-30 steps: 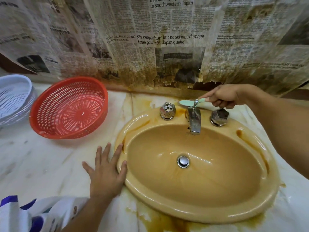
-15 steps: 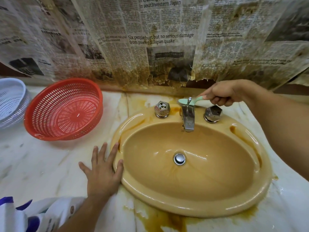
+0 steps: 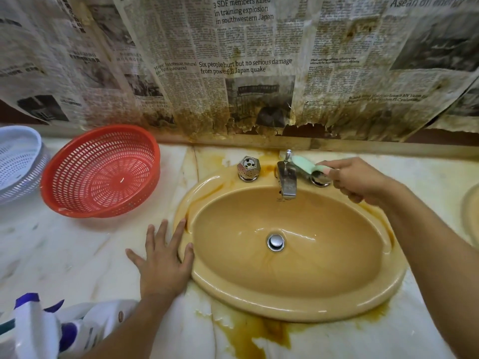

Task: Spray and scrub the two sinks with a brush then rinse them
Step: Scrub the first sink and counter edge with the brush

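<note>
So the right hand (image 3: 360, 180) has swung the little mint-green brush (image 3: 303, 164) around. A second ago the head was poking out past the far side of the faucet (image 3: 286, 181), behind the pull rod. Now it's back on the hand's own side, tilted, sitting between the faucet and the knob (image 3: 321, 180) that's mostly hidden under the fingers. The fingers are curled round the handle and pinching it near the end. Looks to me like they're working along the back ledge, fixture by fixture, rather than the bowl.

The left hand (image 3: 162, 257) hasn't budged. It's flat and spread on the marble counter (image 3: 77, 255), with the fingertips up on the near rim of the sink (image 3: 285, 307), just bracing.

No water is running from the faucet, so I'd say rinsing isn't close. There's still orange staining on the ledge beyond the right hand and down the counter below the left wrist. The second sink (image 3: 470, 213) only peeks in past the right forearm, and I can't tell what shape it's in.

The spray bottle (image 3: 39, 330) is down by the left elbow, and the red basket (image 3: 101, 172) sits beyond the left hand.
</note>
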`<action>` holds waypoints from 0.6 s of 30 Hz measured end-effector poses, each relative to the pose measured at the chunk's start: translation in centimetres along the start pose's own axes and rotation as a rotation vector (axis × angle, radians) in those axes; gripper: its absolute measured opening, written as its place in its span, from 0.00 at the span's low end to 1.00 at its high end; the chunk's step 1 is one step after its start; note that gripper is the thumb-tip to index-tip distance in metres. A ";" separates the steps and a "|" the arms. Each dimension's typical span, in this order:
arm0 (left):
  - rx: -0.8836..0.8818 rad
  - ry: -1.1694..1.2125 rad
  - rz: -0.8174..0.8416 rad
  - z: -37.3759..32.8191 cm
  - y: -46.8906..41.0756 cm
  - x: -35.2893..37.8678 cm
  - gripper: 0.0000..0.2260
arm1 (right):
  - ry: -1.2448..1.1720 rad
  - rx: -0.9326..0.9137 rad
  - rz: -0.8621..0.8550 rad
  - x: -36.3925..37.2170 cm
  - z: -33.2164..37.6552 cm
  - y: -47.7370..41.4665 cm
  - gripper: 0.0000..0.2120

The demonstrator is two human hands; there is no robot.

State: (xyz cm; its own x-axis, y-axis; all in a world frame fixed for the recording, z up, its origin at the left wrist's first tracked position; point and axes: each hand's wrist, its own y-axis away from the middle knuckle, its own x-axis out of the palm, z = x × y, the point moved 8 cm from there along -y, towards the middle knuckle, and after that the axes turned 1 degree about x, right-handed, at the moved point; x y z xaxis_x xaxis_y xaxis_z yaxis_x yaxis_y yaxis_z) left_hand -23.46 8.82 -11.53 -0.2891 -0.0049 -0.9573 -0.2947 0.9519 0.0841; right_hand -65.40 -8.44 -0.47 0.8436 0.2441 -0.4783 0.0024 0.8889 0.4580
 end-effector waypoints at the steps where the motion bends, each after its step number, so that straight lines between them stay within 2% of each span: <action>1: 0.001 -0.002 0.000 0.0 0.0 0.0 0.28 | -0.084 -0.003 -0.062 0.3 -1.0 1.4 0.14; 4: 0.005 -0.003 -0.001 0.0 0.1 -0.1 0.28 | -0.211 0.040 -0.183 4.3 -4.4 5.6 0.19; 6: 0.004 0.003 0.006 0.0 0.2 -0.1 0.27 | -0.187 0.072 -0.219 8.1 -5.8 8.0 0.24; 9: 0.000 0.010 0.015 0.0 0.1 -0.1 0.27 | -0.090 -0.023 -0.226 13.7 -3.9 9.9 0.25; 12: 0.007 0.006 0.022 0.1 0.0 0.0 0.28 | -0.020 -0.062 -0.296 17.1 -0.8 8.6 0.26; 18: 0.017 0.000 0.023 0.2 -0.2 0.1 0.30 | 0.015 0.076 -0.381 18.2 3.0 2.0 0.28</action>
State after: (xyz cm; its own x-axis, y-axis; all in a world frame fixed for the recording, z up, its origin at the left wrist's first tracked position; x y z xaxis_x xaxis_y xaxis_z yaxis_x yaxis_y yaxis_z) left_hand -23.29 8.73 -11.72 -0.2961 0.0172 -0.9550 -0.2724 0.9568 0.1017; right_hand -48.38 -3.34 -5.99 0.7668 -0.0917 -0.6353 0.3543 0.8858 0.2998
